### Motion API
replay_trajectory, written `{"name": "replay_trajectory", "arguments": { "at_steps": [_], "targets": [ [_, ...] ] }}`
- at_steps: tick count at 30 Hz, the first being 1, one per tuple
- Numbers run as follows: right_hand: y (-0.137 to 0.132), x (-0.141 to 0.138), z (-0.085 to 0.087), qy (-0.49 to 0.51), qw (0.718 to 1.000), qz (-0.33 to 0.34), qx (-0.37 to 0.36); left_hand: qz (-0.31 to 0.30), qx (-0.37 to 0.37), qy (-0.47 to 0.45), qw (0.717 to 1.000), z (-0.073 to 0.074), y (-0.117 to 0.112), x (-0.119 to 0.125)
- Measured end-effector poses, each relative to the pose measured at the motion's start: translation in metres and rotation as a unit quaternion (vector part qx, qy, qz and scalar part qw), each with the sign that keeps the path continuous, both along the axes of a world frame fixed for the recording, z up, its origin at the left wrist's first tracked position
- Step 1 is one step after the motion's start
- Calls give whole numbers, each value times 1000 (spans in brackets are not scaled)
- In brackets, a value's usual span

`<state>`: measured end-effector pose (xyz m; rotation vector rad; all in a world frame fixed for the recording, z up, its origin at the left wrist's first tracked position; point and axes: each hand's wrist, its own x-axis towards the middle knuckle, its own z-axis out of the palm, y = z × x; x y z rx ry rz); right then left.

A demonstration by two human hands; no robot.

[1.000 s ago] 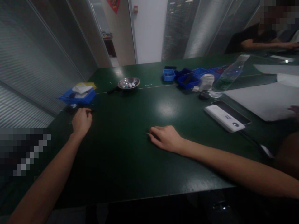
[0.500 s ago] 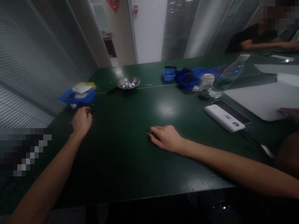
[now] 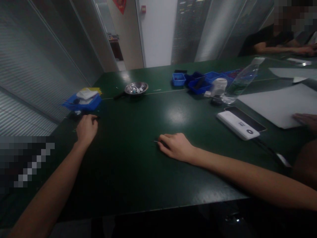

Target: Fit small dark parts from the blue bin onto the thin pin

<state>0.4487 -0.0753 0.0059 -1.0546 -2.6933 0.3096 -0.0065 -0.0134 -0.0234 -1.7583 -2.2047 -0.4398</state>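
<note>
My left hand rests at the table's left side, fingers curled together, just in front of a blue tray. A small dark thing shows at its fingertips; its kind cannot be made out. Near the middle of the green table, my right hand lies with its fingers closed. From its fingertips a thin, pale, needle-like tip sticks out to the left. The rest of that thing is hidden in the hand.
A steel bowl with small pieces stands behind, a dark handle beside it. Blue bins, a white jar and a tilted-looking clear bottle are back right. Nearer lie a white power bank and a phone. Another person's hand touches a pale flat panel.
My two hands have stayed almost still. At the right, the other person's hand and the far edge of the pale panel have shifted slightly.
</note>
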Motion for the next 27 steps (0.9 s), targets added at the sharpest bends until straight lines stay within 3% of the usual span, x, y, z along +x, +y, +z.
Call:
{"name": "replay_trajectory", "arguments": {
  "at_steps": [7, 12, 19, 27],
  "targets": [
    [1, 0, -3, 2, 1000, -1, 10, -26, -1, -9, 1000, 5, -3, 2],
    [1, 0, -3, 6, 1000, 1, 2, -62, 31, -56, 996, 9, -3, 17],
    [0, 1, -1, 7, 1000, 1, -8, -165, 56, -79, 982, 20, -9, 66],
    [1, 0, 0, 8, 1000, 3, -12, -298, 25, -136, 945, 29, -28, 126]
  ]
}}
